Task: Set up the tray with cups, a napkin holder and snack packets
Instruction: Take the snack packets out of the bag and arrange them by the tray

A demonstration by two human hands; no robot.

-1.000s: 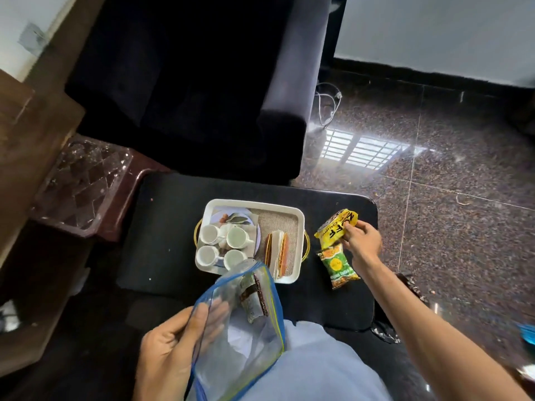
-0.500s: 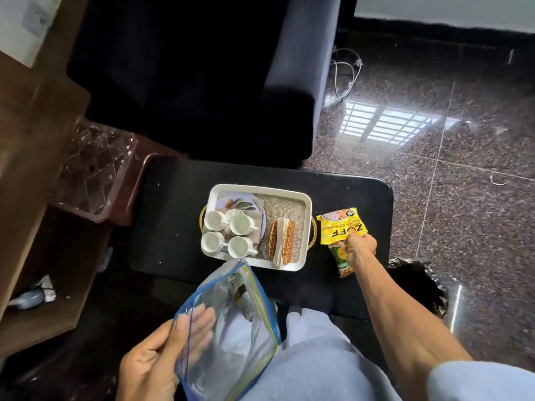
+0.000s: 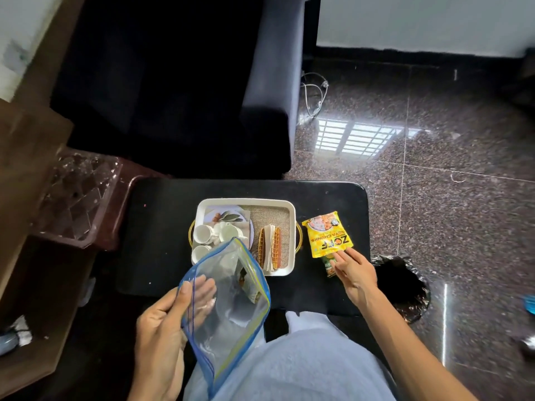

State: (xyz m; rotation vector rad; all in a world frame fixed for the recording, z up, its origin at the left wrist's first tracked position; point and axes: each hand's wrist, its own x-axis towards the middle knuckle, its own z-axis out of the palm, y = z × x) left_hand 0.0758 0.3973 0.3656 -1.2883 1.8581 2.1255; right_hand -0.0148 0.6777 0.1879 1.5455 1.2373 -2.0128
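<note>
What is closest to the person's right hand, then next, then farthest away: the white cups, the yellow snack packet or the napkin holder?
1. Yellow snack packet: at the fingertips of the right hand, on the table to the right of the tray.
2. Napkin holder: in the right half of the tray.
3. White cups: in the left half of the tray, farthest away.

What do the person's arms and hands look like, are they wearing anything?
Both are bare. The left hand and the right hand have no gloves, and no rings or watch show. The right forearm is uncovered to the picture's edge, with no sleeve in view. The lap is covered by pale blue-grey clothing.
</note>
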